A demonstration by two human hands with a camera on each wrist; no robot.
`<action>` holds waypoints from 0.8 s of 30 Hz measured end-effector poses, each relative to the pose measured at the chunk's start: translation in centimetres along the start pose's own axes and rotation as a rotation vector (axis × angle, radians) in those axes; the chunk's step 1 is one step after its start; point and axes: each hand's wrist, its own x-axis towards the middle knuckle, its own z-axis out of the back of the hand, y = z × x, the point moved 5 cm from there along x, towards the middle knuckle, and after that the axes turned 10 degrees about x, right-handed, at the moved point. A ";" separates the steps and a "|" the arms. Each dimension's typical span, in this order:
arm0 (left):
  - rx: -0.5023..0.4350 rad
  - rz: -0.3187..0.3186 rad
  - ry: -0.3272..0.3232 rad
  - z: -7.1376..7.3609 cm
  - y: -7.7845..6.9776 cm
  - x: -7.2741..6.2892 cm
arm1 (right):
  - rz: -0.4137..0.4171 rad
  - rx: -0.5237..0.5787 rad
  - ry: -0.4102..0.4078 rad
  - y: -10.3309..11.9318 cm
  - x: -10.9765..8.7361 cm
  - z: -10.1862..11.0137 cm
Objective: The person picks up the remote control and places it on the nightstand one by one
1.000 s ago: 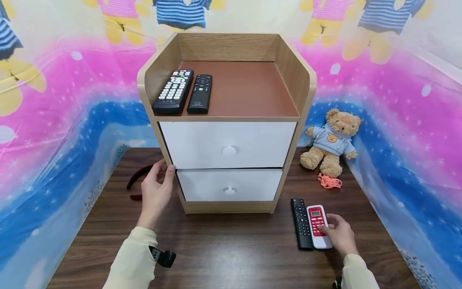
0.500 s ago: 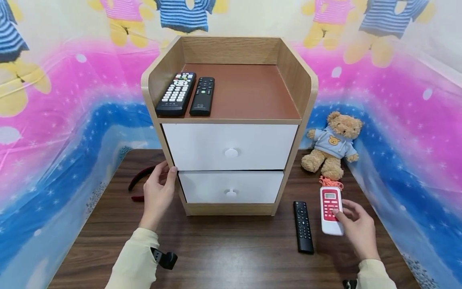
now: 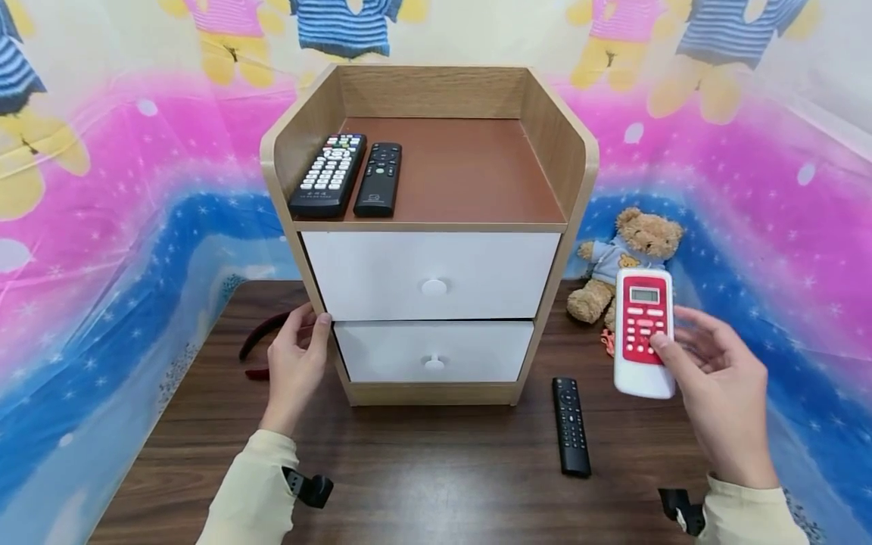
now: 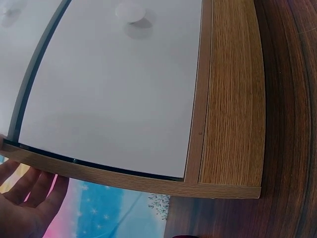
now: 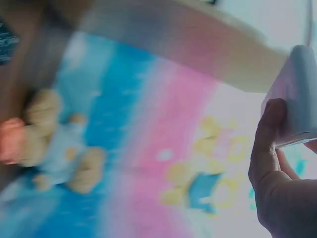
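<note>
In the head view my right hand (image 3: 725, 386) holds a white and red air-conditioner remote (image 3: 643, 333) upright above the table, thumb on its button face and fingers behind. The right wrist view shows that remote edge-on at the right. My left hand (image 3: 297, 356) grips the left side edge of a small wooden cabinet (image 3: 432, 392), thumb at the front and fingers along the outside. Both its white drawers, the upper drawer (image 3: 368, 276) and the lower drawer (image 3: 381, 352), are closed. A slim black remote (image 3: 571, 428) lies on the table, left of my right hand.
On the cabinet's top shelf (image 3: 470, 170) lie a large black remote with white buttons (image 3: 329, 175) and a smaller black remote (image 3: 378, 180). A teddy bear (image 3: 647, 231) sits at back right, partly hidden, near coral string (image 3: 608, 342). A dark curved object (image 3: 259, 333) lies left of the cabinet.
My right hand has lifted the white and red remote off the table from beside the slim black remote and brought it up, rightward and closer. My left hand has stayed on the cabinet.
</note>
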 end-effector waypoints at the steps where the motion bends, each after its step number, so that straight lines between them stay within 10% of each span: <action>1: 0.000 0.003 0.001 0.0 0.0 0.0 | 0.025 -0.001 -0.006 1.3 0.0 -0.1; 12: -0.002 0.004 -0.008 0.0 0.0 0.0 | 0.280 0.173 0.141 13.1 0.0 -4.2; 24: 0.004 0.005 -0.021 -0.1 0.0 0.1 | 0.263 0.088 0.375 17.3 3.4 -12.0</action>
